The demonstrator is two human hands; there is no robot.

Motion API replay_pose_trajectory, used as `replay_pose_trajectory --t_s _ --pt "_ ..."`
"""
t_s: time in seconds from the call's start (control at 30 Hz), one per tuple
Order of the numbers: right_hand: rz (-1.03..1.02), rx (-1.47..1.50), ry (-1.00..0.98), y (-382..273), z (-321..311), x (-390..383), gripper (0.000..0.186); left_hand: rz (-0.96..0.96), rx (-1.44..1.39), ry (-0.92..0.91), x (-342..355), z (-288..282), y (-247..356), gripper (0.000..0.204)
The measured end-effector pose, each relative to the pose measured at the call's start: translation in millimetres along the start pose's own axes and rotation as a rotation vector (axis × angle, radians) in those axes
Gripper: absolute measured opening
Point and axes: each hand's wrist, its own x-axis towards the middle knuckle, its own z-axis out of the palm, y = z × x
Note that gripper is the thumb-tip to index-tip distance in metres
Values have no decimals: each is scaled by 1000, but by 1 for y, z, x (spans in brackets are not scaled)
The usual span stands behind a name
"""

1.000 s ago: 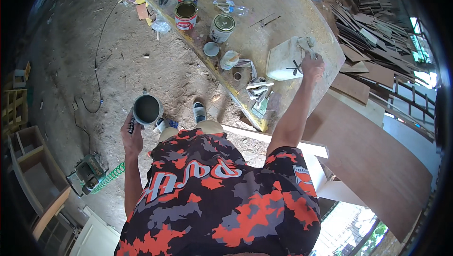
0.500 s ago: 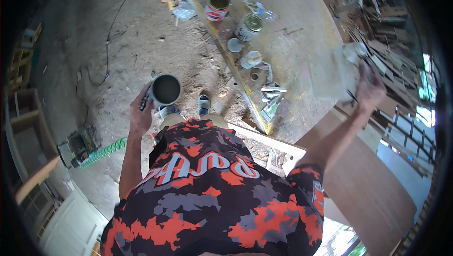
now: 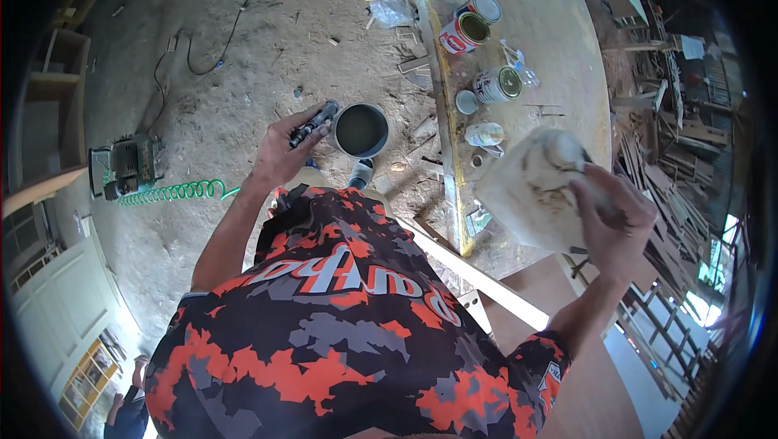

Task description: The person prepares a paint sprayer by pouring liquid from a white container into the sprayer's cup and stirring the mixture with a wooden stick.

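Note:
My left hand is closed around a metal paint spray gun. The gun's round open cup faces up, with dark liquid inside. My right hand grips a translucent, dirty whitish plastic jug, held tilted over the near right part of the worktable. The jug's round neck points away from me, and its grip is partly hidden by my fingers. Between the two hands lies the table's yellow-stained edge. The jug is apart from the cup.
A red-and-white paint can, another open can and a small jar stand along the table's left side. At left, a compressor has a coiled green hose. Scrap wood piles at right. Another person shows at lower left.
The view has turned, so the table and cans sit farther right. My right hand has brought the jug closer to the spray gun's cup. Both hands keep their holds.

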Motion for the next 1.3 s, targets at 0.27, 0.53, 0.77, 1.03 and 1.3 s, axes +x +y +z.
replay_pose_trajectory --t_s 0.27,0.53,0.77,1.03,1.3 --pt "-410 18 -344 -83 70 43 24 2 -52 37 -18 -25 18 53" --pt "-539 -196 -590 -126 100 59 21 -12 -17 71 -27 -36 20 53" --pt "-559 -280 -717 -144 107 73 22 33 73 85 -30 -45 28 54" --pt "-605 -362 -762 -162 118 81 24 31 17 112 -29 -38 12 54" --pt "-623 -461 -820 -176 114 80 18 -30 56 -17 -27 -39 25 53"
